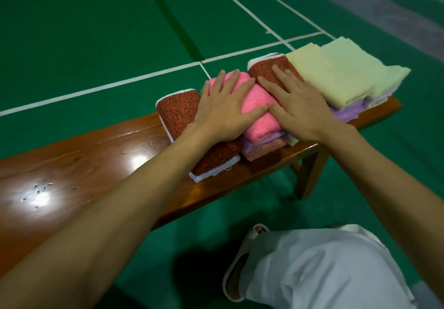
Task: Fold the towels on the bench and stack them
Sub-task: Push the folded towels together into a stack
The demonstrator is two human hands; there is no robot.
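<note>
A green court floor (84,32) is filling the whole room, with white lines (101,87) crossing it and a grey strip running along the far right edge. A long glossy brown wooden worktop (72,164) is stretching from the lower left towards the right, throwing back bright patches of overhead light and showing small scuffs; one wooden leg (310,176) is standing under its right end. The person's knee in white trousers (324,268) is showing at the bottom.

All the towels are lying at the worktop's right end. A pale yellow folded pile (336,75) is sitting farthest right on top of a purple towel (348,114). Rust-red towels with white edging (175,111) are lying just beside it, and a pink towel (254,97) is resting folded on top of them.

The left hand (221,109) and right hand (300,107) are pressing flat on the pink towel, fingers straight and spread, gripping nothing, thumbs touching.
</note>
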